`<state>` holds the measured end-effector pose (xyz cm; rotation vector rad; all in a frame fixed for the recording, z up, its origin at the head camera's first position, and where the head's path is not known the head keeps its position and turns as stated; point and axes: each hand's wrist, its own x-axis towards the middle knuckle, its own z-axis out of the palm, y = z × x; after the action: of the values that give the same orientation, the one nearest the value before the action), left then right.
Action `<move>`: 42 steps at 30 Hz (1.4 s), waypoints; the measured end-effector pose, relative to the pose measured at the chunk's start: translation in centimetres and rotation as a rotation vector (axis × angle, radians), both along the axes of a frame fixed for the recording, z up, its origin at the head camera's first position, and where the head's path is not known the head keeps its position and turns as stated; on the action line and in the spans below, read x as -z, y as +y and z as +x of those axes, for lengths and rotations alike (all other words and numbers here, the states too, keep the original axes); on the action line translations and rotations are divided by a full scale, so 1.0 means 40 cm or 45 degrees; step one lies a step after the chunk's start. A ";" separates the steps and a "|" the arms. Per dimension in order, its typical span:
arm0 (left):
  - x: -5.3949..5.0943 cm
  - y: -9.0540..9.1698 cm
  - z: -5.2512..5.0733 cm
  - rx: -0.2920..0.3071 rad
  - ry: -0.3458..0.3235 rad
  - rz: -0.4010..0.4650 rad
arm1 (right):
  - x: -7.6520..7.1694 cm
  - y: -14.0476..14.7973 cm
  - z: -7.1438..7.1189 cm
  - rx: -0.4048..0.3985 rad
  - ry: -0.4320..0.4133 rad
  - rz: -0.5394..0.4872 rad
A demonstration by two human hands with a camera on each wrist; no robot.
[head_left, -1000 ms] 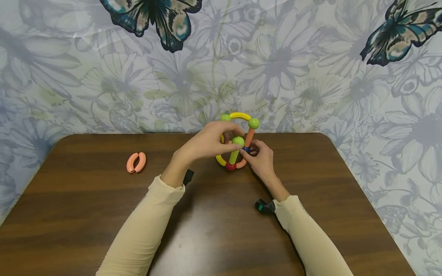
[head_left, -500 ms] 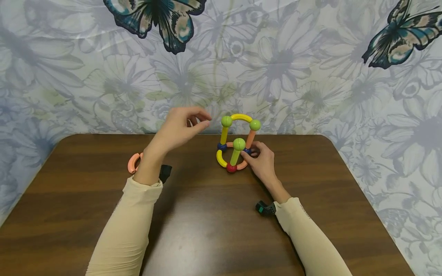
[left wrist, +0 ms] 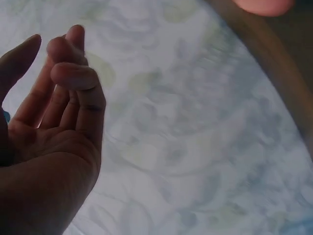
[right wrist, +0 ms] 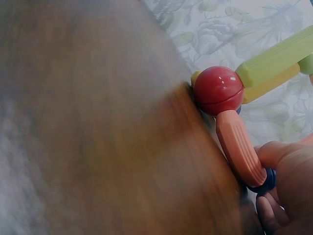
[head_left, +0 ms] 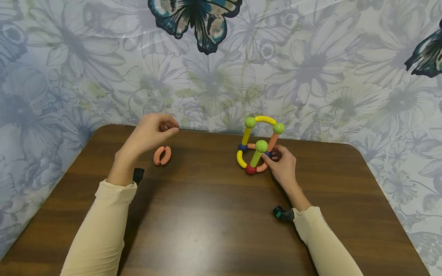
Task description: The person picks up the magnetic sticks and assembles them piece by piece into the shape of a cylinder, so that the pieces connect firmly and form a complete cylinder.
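A frame of magnetic sticks and balls stands on the table, right of centre in the head view. Its base joins a red ball [head_left: 251, 169], blue balls and curved yellow and orange sticks. Straight sticks rise to several green balls [head_left: 261, 146], two of them bridged by a curved yellow stick [head_left: 265, 119]. My right hand [head_left: 286, 165] pinches the blue ball [right wrist: 267, 182] at the base's right side, partly hidden by the fingers. My left hand [head_left: 150, 130] hovers with loosely bent fingers, holding nothing, above and left of two curved orange sticks [head_left: 166, 155].
The brown wooden table [head_left: 193, 214] ends at a back edge close behind the frame. A floral cloth with butterflies [head_left: 207, 84] hangs behind it. Dark wrist cameras sit at both cuffs, the right one [head_left: 283, 214] low over the table.
My left hand has let go of the frame and moved left toward the orange sticks. My right hand keeps its hold on the blue ball. The head view has shifted left.
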<state>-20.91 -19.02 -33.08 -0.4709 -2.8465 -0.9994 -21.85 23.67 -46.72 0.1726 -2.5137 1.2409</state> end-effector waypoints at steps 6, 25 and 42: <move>0.034 -0.075 -0.009 -0.049 -0.229 -0.197 | -0.001 0.007 -0.002 0.035 -0.011 -0.024; 0.119 -0.132 -0.046 0.002 -0.708 -0.329 | -0.003 0.001 -0.004 0.014 -0.017 -0.019; 0.123 -0.133 -0.061 -0.174 -0.452 -0.297 | 0.004 0.002 -0.008 0.003 0.028 -0.017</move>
<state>-23.36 -24.33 -37.99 -0.1182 -3.2777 -0.7994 -22.18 23.74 -46.90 0.1794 -2.4857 1.2480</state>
